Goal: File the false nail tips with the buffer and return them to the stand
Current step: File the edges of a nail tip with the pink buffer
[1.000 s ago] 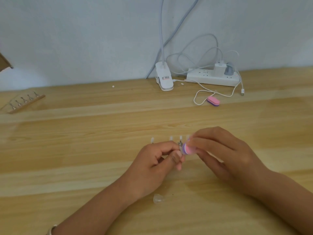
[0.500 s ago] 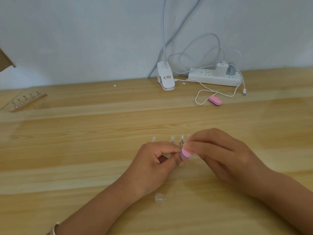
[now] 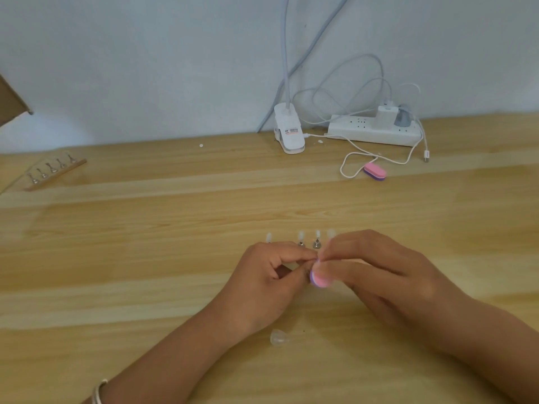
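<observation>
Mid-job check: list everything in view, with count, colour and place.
Table: one, light wood, under everything.
Tips on holders: four seen, clear, behind the hands.
Loose tip: one, clear, between the forearms.
Held buffer: one, pink and purple, centre.
Power strip: one, white, at the wall.
Spare buffer: one, pink and purple, before the strip.
Lamp clip: one, white, left of the strip.
Bare stand: one, wood, five metal holders, far left.
Left hand: pinches held tip, mostly hidden.
Right hand: grips held buffer.
</observation>
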### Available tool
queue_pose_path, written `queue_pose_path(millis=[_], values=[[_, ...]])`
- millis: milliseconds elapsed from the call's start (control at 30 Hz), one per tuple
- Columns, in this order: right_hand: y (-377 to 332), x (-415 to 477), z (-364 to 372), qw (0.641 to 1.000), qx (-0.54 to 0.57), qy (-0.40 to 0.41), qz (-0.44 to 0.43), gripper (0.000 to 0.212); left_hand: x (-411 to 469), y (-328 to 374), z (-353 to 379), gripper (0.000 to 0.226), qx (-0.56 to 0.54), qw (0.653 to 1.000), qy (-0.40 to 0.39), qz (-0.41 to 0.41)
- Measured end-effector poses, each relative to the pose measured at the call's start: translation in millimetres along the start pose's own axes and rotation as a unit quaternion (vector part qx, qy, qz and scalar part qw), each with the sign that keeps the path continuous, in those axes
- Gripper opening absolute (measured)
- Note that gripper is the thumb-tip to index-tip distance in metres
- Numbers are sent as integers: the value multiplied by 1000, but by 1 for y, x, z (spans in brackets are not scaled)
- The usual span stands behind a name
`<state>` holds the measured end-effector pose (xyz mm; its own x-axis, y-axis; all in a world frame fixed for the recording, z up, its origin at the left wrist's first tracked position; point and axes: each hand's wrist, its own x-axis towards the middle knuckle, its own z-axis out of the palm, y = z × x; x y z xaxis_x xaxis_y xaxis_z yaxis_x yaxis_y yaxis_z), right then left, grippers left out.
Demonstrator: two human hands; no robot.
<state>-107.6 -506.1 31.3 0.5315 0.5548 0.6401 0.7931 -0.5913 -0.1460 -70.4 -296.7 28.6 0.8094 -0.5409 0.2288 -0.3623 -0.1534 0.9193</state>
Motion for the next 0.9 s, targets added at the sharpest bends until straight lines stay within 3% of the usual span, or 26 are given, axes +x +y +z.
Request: queue_pose_path(millis=[300,433,900], values=[[10,0,-5,998,-45,-3,35,28,1,1,-2,19,-13,1000,-7,-28],[8,2,-6,996,-33,34,71,23,4,2,-2,18,-2,999,-7,-33],[-2,6,-1,998,-67,-2,15,29,2,3,-3,24,-13,999,-40,-1]])
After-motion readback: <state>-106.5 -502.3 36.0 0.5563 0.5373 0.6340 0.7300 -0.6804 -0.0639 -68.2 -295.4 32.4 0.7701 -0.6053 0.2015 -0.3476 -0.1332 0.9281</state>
